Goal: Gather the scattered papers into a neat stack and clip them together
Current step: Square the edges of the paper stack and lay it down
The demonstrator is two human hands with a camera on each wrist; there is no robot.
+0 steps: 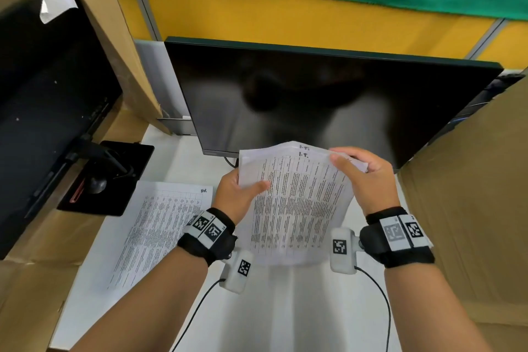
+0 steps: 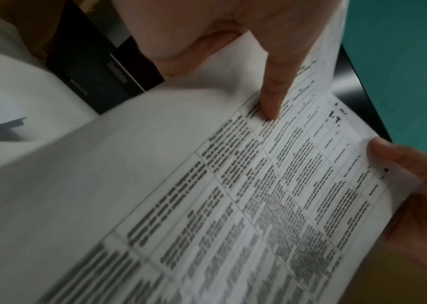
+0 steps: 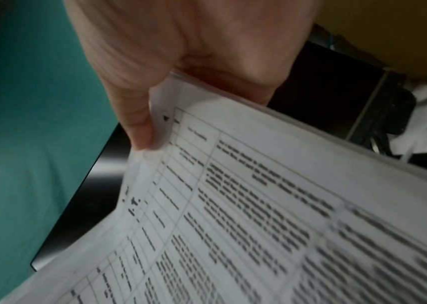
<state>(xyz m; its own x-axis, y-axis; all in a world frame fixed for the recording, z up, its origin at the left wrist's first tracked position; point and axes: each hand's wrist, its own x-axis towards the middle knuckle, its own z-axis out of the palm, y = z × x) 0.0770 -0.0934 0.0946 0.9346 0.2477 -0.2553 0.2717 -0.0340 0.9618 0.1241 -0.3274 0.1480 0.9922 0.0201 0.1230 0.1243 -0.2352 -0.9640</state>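
Observation:
I hold a small bundle of printed sheets (image 1: 297, 203) up off the white desk (image 1: 285, 308), in front of the monitor. My left hand (image 1: 240, 191) grips its left edge, thumb on the printed face (image 2: 269, 107). My right hand (image 1: 363, 177) pinches the top right corner, thumb on top and fingers behind (image 3: 139, 127). The sheets (image 2: 259, 195) carry dense tables of text, and their top edges are not quite aligned. Another printed sheet (image 1: 160, 231) lies flat on the desk to the left. No clip shows in any view.
A dark monitor (image 1: 328, 106) stands right behind the papers. A second black monitor (image 1: 51, 100) and its base (image 1: 108, 177) sit at the left, among cardboard boxes (image 1: 28, 294). More cardboard (image 1: 471, 208) walls the right side. Wrist-camera cables (image 1: 380, 294) trail toward me.

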